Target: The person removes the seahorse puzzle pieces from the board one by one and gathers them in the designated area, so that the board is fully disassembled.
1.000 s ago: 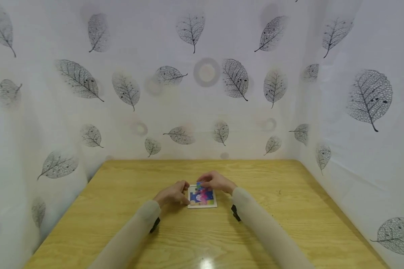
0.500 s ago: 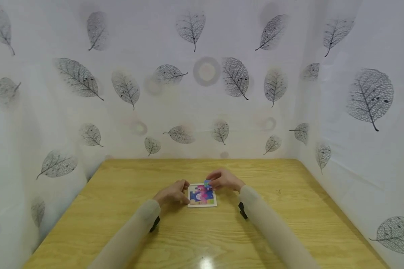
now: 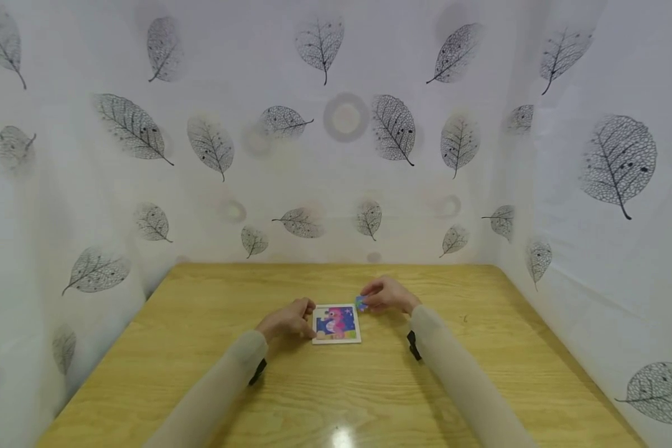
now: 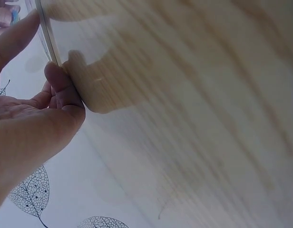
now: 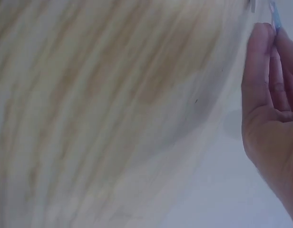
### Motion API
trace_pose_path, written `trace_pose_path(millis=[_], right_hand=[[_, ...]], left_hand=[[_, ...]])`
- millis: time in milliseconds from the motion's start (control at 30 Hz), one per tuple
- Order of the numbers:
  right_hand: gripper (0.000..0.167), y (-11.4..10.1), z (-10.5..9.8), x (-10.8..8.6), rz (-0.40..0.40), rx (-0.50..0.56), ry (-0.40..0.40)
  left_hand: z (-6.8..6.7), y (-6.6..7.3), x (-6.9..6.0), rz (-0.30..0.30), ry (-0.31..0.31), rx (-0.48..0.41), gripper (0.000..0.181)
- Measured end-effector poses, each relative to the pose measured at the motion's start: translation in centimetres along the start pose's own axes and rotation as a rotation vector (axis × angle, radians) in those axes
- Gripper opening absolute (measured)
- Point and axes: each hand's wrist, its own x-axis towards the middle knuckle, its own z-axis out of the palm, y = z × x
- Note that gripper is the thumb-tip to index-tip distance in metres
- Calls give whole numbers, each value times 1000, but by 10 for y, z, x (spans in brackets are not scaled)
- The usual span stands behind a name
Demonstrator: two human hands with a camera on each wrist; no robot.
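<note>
On the table lies a small jigsaw puzzle (image 3: 336,325) in a white frame, with a pink figure on dark blue. Its upper left part shows pale bare backing. My left hand (image 3: 288,318) holds the frame's left side, thumb at the near corner and bent fingers at the far one. The left wrist view shows that hand (image 4: 37,114) against the thin frame edge. Just beyond the frame's upper right corner, my right hand (image 3: 389,295) pinches a blue and green puzzle piece (image 3: 361,303). In the right wrist view the piece (image 5: 276,16) shows edge-on between thumb and fingers.
The wooden table (image 3: 213,373) reaches back to a white curtain (image 3: 336,180) printed with leaves, which also hangs at both sides. Each wrist carries a black strap, such as the right strap (image 3: 414,346).
My right hand has carried the puzzle piece from over the upper part of the puzzle to the right, past the frame's corner. My left hand stays at the frame's left side.
</note>
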Motion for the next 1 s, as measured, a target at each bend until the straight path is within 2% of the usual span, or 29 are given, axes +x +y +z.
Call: trace_pose_path(millis=[233, 367, 600, 800, 1000], right_hand=[[25, 4, -6, -1, 33, -42, 12], [24, 5, -7, -1, 41, -54, 34], [25, 7, -7, 3, 82, -21, 78], [22, 7, -9, 3, 121, -25, 132], [18, 8, -8, 5, 121, -32, 159]], left_hand=[[-1, 1, -1, -15, 4, 29, 63], [0, 0, 0, -10, -2, 17, 63], [0, -3, 2, 21, -27, -27, 64], [-1, -3, 2, 25, -22, -22, 66], [0, -4, 1, 18, -25, -17, 64]])
